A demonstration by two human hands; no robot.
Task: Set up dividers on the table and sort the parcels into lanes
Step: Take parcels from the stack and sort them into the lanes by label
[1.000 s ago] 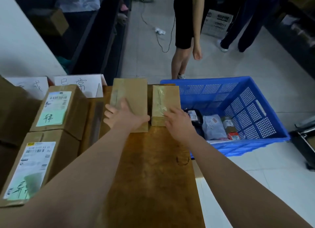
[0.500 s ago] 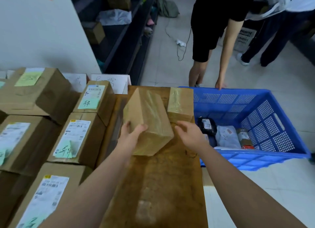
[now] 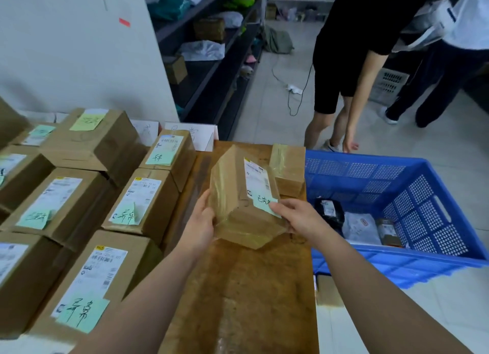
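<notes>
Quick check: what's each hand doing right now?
Left hand: gripping the taped parcel's left side.
Right hand: gripping the same parcel's right side, by its green note.

Brown parcel [image 3: 243,194], perforated blue crate [image 3: 423,194]

I count two hands, my left [image 3: 198,229] and my right [image 3: 300,217], both closed around one taped cardboard parcel [image 3: 244,197], and one more brown parcel [image 3: 289,169] lies flat on the tabletop [image 3: 238,287] behind it. To my left I make out about eight labelled cardboard boxes [image 3: 144,202] in rows, some cut off by the frame edge, and two white paper signs [image 3: 201,136] stand beyond them. There is one blue plastic crate [image 3: 428,194] with roughly four small packets [image 3: 360,228] inside, and two other people [image 3: 344,49] stand on the floor.
</notes>
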